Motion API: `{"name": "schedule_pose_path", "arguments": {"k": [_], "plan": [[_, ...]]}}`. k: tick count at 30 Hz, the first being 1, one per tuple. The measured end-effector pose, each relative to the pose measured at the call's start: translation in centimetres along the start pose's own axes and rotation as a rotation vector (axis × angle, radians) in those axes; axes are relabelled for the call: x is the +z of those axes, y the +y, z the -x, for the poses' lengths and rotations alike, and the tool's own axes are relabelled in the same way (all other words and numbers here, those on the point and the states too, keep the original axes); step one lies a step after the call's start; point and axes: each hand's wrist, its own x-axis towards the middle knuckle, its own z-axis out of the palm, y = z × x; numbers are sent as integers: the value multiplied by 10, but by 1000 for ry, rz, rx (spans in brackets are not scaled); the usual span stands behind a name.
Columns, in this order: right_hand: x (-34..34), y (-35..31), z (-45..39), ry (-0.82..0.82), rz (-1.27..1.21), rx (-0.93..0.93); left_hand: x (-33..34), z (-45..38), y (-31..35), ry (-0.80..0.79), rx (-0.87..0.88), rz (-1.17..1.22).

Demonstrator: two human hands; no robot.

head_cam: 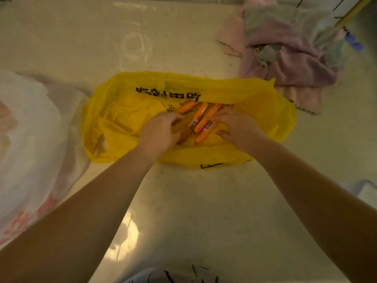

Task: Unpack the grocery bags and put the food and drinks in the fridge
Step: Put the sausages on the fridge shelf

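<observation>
Nearest me, both bare forearms reach out over the pale counter (183, 201). My left hand (161, 129) curls its fingers around the orange sausage sticks (201, 117), and my right hand (238, 127) lies with fingers loosely spread on the same bundle; I cannot tell whether it grips. The sticks lie inside the open yellow bag (122, 111). A white bag (26, 139) sits left, and a pink cloth (285, 58) lies beyond at the right
</observation>
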Motion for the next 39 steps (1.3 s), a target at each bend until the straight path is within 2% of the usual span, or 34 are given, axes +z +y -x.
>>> {"name": "schedule_pose_path", "arguments": {"k": [6, 14, 17, 20, 22, 25, 28, 32, 39], "plan": [[6, 18, -15, 35, 207, -229, 28, -23, 4, -17, 60, -399], [15, 29, -17, 98, 288, -349, 30, -30, 11, -68, 8, -529], [10, 30, -15, 104, 332, -365, 28, -25, 4, -11, 55, -607], [5, 31, -16, 71, 321, -328, 28, -26, -4, 145, 149, -614], [4, 31, -19, 18, 318, -323, 28, -33, -5, 184, 185, -598], [2, 31, -24, -6, 378, -349, 25, -44, 0, 17, 111, -557], [0, 33, -28, 79, 438, -423, 24, -51, 2, -94, 34, -529], [-3, 35, -34, 94, 530, -468, 24, -53, 4, -133, 23, -500], [-5, 38, -37, -41, 535, -444, 19, -56, 3, -171, 24, -386]]}}
